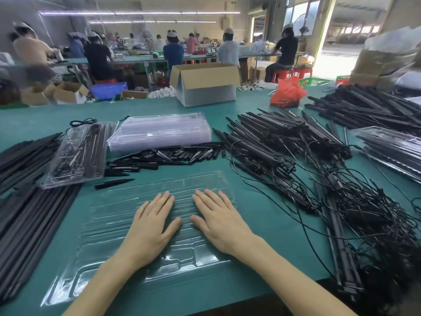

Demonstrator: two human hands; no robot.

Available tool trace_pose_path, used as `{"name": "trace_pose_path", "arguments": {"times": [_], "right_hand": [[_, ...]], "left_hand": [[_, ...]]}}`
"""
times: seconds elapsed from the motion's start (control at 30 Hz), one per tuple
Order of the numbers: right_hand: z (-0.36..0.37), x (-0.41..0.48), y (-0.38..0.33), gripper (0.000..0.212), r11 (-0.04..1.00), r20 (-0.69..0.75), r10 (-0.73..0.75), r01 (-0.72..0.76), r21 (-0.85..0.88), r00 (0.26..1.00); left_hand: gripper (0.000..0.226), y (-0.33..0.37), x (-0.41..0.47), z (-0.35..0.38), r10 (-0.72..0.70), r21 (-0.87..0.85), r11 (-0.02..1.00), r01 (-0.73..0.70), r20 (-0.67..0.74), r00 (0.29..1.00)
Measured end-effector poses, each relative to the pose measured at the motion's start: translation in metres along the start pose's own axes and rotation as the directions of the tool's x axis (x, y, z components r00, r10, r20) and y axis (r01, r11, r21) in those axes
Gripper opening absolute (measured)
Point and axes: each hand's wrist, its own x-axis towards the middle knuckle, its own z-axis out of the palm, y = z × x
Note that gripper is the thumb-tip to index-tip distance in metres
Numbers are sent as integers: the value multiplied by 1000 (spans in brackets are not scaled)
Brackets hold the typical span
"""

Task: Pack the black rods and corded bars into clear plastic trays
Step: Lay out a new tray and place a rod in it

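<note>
Clear plastic tray (109,226): beneath both my hands.
Left hand (150,226): flat, fingers straight, pressing tray.
Right hand (218,222): likewise, alongside.

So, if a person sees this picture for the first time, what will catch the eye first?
First, the left hand and right hand lie flat side by side on an empty clear tray at the near edge of the green table. Then the big pile of corded bars on the right, its thin black cords tangled, and the long black rods lying on the left.
</note>
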Motion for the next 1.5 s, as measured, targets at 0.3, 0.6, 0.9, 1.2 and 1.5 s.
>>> {"name": "trace_pose_path", "arguments": {"times": [0.3, 0.6, 0.9, 1.2, 1.5], "right_hand": [[2, 0, 2, 63, 1000, -18, 2, -2, -15, 1000], [3, 2, 1, 62, 999, -21, 23, -24, -28, 1000], [5, 3, 3, 63, 1000, -31, 25, -26, -13, 999], [5, 2, 3, 63, 1000, -39, 22, -21, 1, 999], [7, 4, 4, 63, 1000, -57, 16, -16, 0, 998]], "left_hand": [[20, -50, -19, -52, -291, -256, 946, 200, -390, 874], [23, -122, -58, -84, -619, 320, 652, 687, -299, 726], [22, -120, -53, -80, -639, 400, 632, 664, -217, 738], [26, -121, -54, -93, -659, 330, 680, 654, -114, 743], [28, -112, -60, -136, -653, -116, 754, 647, -18, 758]]}}
